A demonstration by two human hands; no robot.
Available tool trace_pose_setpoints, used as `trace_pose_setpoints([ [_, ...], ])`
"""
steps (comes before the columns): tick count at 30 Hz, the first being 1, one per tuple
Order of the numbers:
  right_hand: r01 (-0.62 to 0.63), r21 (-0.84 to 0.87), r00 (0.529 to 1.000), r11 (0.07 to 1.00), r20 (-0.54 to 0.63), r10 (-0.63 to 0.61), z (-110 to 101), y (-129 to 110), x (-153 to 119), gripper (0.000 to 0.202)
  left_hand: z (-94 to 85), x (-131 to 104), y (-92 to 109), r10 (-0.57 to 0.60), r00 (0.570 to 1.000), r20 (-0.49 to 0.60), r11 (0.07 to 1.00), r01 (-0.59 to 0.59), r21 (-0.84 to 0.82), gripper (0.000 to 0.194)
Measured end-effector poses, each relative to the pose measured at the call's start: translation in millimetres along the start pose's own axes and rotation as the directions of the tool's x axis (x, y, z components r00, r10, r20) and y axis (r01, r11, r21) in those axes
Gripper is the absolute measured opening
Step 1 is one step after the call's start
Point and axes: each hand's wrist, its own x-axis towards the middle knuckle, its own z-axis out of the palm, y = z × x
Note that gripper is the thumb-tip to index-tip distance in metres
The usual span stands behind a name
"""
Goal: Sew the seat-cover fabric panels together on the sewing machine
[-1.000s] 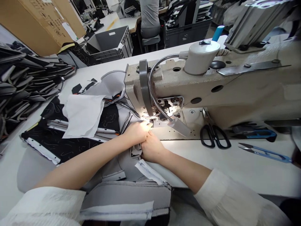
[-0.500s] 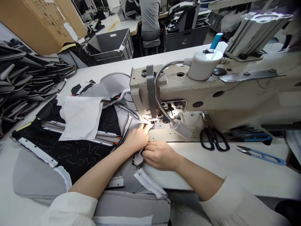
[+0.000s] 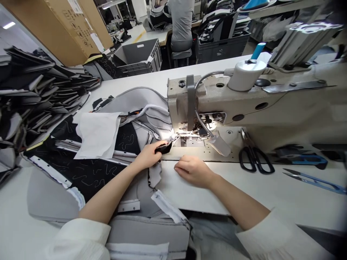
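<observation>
My left hand (image 3: 148, 155) is closed on the edge of a grey and black padded fabric cover (image 3: 155, 115), left of the sewing machine's needle area. A dark flap of the cover stands out between thumb and fingers. Just right of it, my right hand (image 3: 194, 170) rests near the table's front edge, fingers curled together, with nothing visible in them. The sewing machine (image 3: 179, 101) has its lamp lit over the metal needle plate (image 3: 189, 142), now bare of fabric. White strips edge the cover, and a white sheet (image 3: 97, 135) lies on top of it.
Black-handled scissors (image 3: 253, 155) lie right of the needle area, with blue thread snips (image 3: 316, 180) farther right. A tall pile of fabric pieces (image 3: 46, 86) stands at left. Behind the table are grey crates (image 3: 141, 57) and a seated person (image 3: 182, 25).
My left hand has drawn the fabric left, away from the needle. My right hand has let go of the fabric and sits apart from it. The view has shifted slightly.
</observation>
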Motion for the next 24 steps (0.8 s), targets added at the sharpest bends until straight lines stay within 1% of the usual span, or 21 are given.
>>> trace_pose_setpoints([
  [1,-0.017,-0.016,1.000,1.000,0.001,0.017,2,0,3,0.028,-5.2,-5,-9,-0.029,1.000,-0.005,0.988,0.028,-0.150,0.054],
  [2,-0.044,-0.037,0.999,0.998,-0.007,0.044,5,0,7,0.027,-9.8,-9,-18,-0.080,0.997,0.001,0.954,0.077,-0.289,0.055],
  [3,-0.085,-0.057,0.996,0.995,-0.030,0.083,9,0,14,0.028,-13.8,-14,-25,-0.141,0.990,0.018,0.902,0.136,-0.410,0.058],
  [4,-0.138,-0.067,0.989,0.988,-0.064,0.134,13,0,21,0.033,-16.7,-18,-31,-0.200,0.979,0.039,0.837,0.192,-0.512,0.062],
  [6,-0.256,-0.034,0.959,0.966,-0.137,0.249,24,-2,40,0.053,-19.9,-24,-41,-0.293,0.954,0.060,0.702,0.258,-0.664,0.070],
  [8,-0.356,0.045,0.916,0.933,-0.181,0.358,35,-5,58,0.068,-20.4,-26,-47,-0.334,0.941,0.063,0.602,0.264,-0.754,0.072],
  [10,-0.412,0.113,0.884,0.904,-0.193,0.427,43,-9,70,0.076,-19.9,-26,-51,-0.341,0.937,0.074,0.532,0.257,-0.807,0.072],
  [13,-0.432,0.178,0.869,0.884,-0.178,0.461,48,-12,76,0.078,-20.2,-23,-54,-0.330,0.937,0.115,0.473,0.270,-0.839,0.071],
  [17,-0.408,0.211,0.880,0.888,-0.169,0.445,46,-9,72,0.073,-22.4,-22,-54,-0.322,0.935,0.147,0.469,0.293,-0.833,0.071],
  [24,-0.390,0.238,0.890,0.890,-0.152,0.430,44,-7,71,0.074,-24.6,-25,-51,-0.315,0.932,0.179,0.462,0.315,-0.829,0.074],
])
